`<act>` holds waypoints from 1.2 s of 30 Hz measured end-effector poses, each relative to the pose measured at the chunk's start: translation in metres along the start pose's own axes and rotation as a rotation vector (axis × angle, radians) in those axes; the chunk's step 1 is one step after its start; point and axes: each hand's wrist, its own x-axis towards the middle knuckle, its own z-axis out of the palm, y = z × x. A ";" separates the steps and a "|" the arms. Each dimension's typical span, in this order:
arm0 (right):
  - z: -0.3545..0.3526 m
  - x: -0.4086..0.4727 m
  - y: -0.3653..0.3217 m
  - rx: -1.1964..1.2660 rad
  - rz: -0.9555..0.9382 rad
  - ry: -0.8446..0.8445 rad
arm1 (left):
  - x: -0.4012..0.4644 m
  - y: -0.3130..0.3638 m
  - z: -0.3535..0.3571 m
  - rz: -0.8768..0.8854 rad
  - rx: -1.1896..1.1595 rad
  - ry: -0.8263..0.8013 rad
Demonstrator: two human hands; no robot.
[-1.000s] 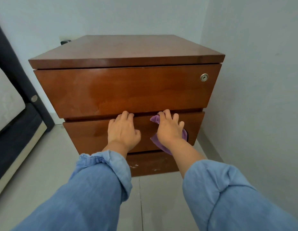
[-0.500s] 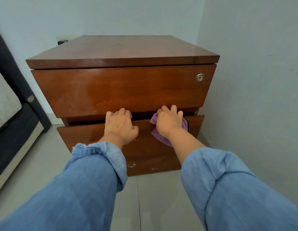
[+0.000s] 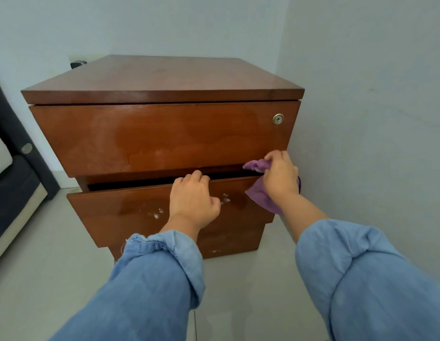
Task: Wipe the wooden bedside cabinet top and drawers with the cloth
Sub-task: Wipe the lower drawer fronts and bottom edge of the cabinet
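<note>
The wooden bedside cabinet [image 3: 162, 80] stands in a room corner. Its top drawer [image 3: 165, 136] is closed and has a round lock at the right. The middle drawer [image 3: 130, 212] is pulled out partway, with a dark gap above its front. My left hand [image 3: 193, 200] grips the upper edge of the middle drawer, fingers hooked over it. My right hand [image 3: 279, 178] holds a purple cloth [image 3: 259, 193] at the right end of that drawer's upper edge. The bottom drawer [image 3: 233, 239] is closed beneath.
A pale wall [image 3: 373, 119] runs close along the cabinet's right side. A dark bed frame [image 3: 15, 168] with a mattress stands at the left. A wall socket [image 3: 77, 62] shows behind the cabinet. Light floor tiles [image 3: 54, 267] lie in front.
The middle drawer has slid out farther toward me. My right hand with the cloth has moved right to the drawer's right end. My left hand has stayed on the drawer's upper edge.
</note>
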 end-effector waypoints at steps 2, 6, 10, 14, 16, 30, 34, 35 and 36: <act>0.007 -0.004 0.017 -0.131 -0.009 -0.022 | -0.004 -0.002 0.003 0.009 0.000 0.007; 0.019 -0.009 0.019 -0.198 0.028 -0.004 | -0.008 -0.001 0.005 0.008 -0.013 0.030; 0.025 -0.019 0.003 -0.207 -0.008 -0.007 | -0.010 -0.002 0.006 0.003 -0.037 0.036; 0.033 -0.041 -0.019 -0.157 -0.207 -0.049 | -0.013 -0.002 0.008 0.005 -0.034 0.040; 0.039 -0.051 -0.038 -0.122 -0.255 -0.121 | -0.013 -0.001 0.008 0.006 -0.057 0.029; 0.045 -0.057 -0.068 -0.210 -0.224 -0.127 | -0.057 -0.112 -0.022 -0.229 0.102 -0.082; 0.053 -0.066 -0.088 -0.234 -0.256 -0.122 | -0.065 -0.118 -0.016 -0.239 0.052 -0.055; 0.053 -0.068 -0.092 -0.232 -0.261 -0.135 | -0.065 -0.117 -0.014 -0.240 0.037 -0.047; 0.053 -0.070 -0.097 -0.229 -0.265 -0.155 | -0.066 -0.117 -0.013 -0.241 0.024 -0.040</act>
